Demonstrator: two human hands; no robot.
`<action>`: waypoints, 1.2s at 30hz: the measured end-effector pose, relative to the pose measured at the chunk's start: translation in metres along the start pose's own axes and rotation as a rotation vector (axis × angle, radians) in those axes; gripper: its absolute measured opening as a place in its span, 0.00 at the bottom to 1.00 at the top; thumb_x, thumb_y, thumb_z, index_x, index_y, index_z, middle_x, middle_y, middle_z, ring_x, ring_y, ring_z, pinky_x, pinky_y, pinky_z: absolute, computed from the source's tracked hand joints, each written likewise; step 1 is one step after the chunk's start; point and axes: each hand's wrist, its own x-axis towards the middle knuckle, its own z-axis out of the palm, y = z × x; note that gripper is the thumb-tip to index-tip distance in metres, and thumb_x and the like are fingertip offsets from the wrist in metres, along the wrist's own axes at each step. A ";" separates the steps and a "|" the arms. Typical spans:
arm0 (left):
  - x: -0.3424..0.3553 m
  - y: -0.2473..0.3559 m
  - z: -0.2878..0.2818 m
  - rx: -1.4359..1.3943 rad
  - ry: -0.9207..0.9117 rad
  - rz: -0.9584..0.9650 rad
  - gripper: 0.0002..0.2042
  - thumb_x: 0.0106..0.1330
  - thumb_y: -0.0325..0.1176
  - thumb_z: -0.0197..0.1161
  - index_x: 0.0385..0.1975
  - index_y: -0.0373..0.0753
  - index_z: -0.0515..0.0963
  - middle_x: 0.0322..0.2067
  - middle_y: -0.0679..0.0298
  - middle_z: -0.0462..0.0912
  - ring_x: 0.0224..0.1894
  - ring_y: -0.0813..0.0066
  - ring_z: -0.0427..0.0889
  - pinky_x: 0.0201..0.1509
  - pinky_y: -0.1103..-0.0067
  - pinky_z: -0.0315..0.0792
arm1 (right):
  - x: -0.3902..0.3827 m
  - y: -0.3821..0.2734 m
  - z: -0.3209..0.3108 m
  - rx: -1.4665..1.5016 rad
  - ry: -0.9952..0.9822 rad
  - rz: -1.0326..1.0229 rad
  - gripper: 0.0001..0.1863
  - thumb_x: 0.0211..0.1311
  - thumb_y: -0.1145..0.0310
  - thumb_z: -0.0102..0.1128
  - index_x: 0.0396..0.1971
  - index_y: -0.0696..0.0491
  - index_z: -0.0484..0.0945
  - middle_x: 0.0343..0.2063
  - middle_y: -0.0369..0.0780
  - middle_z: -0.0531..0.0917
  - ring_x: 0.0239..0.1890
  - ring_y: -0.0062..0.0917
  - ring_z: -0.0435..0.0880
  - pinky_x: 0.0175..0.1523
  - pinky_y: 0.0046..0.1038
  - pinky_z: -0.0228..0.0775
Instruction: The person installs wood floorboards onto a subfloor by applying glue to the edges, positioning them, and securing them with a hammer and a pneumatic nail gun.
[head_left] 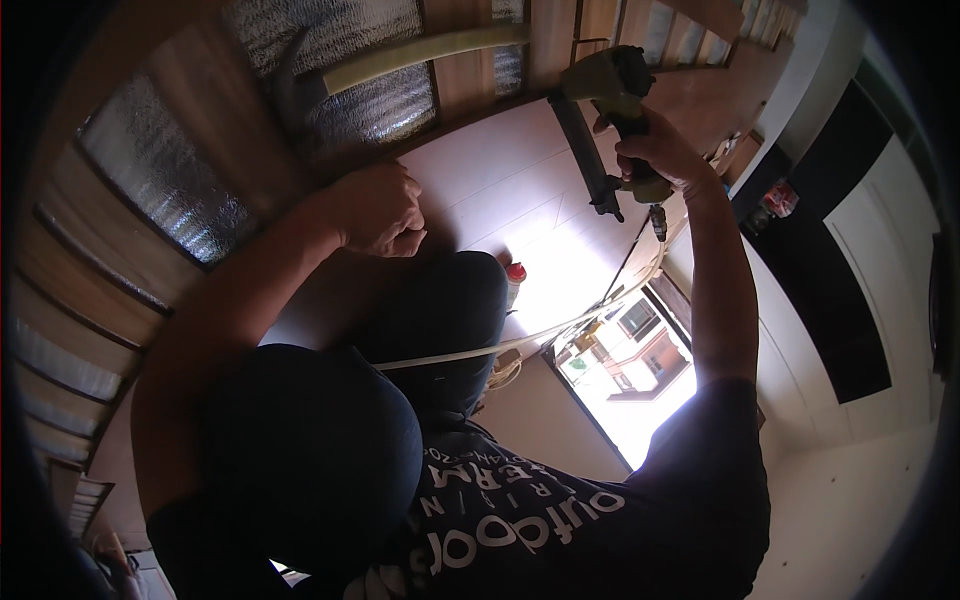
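My right hand (pixel 662 152) is wrapped round the grip of a pneumatic nail gun (pixel 612 74) with a drab green body and a dark slanted magazine. The gun is raised above the planks, with a metal hose fitting at its grip end. My left hand (pixel 385 212) is closed in a fist by the edge of the laid floor planks (pixel 490 160); what it holds, if anything, is hidden. Beyond the left hand, a hammer (pixel 425 57) with a pale yellow handle and dark head lies across wooden strips and silvery foil.
Wooden strips (pixel 195 95) with foil sheeting (pixel 165 165) between them stretch along the left and far side. A pale air hose (pixel 470 352) runs past my knees. Beyond them stands a red-capped bottle (pixel 515 273). A bright opening (pixel 630 370) and a black-and-white cabinet (pixel 820 300) are at right.
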 end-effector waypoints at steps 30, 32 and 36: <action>0.002 -0.001 0.000 0.003 -0.007 0.030 0.16 0.58 0.37 0.68 0.09 0.44 0.74 0.14 0.64 0.75 0.27 0.64 0.77 0.43 0.66 0.74 | -0.015 0.042 -0.054 0.271 0.209 -0.003 0.30 0.58 0.77 0.56 0.65 0.59 0.73 0.35 0.42 0.84 0.25 0.23 0.81 0.37 0.31 0.81; 0.002 0.001 -0.001 0.012 -0.008 0.027 0.16 0.58 0.37 0.68 0.09 0.44 0.74 0.14 0.64 0.75 0.27 0.64 0.77 0.43 0.66 0.74 | -0.008 0.037 -0.048 0.258 0.159 -0.002 0.30 0.59 0.78 0.56 0.65 0.59 0.71 0.40 0.43 0.85 0.25 0.23 0.81 0.36 0.31 0.81; 0.002 0.001 -0.002 0.015 -0.017 0.024 0.16 0.57 0.36 0.68 0.09 0.44 0.73 0.14 0.64 0.75 0.27 0.63 0.77 0.43 0.67 0.74 | -0.004 0.026 -0.042 0.168 0.159 0.068 0.29 0.60 0.78 0.57 0.64 0.57 0.72 0.23 0.39 0.80 0.24 0.25 0.81 0.34 0.31 0.79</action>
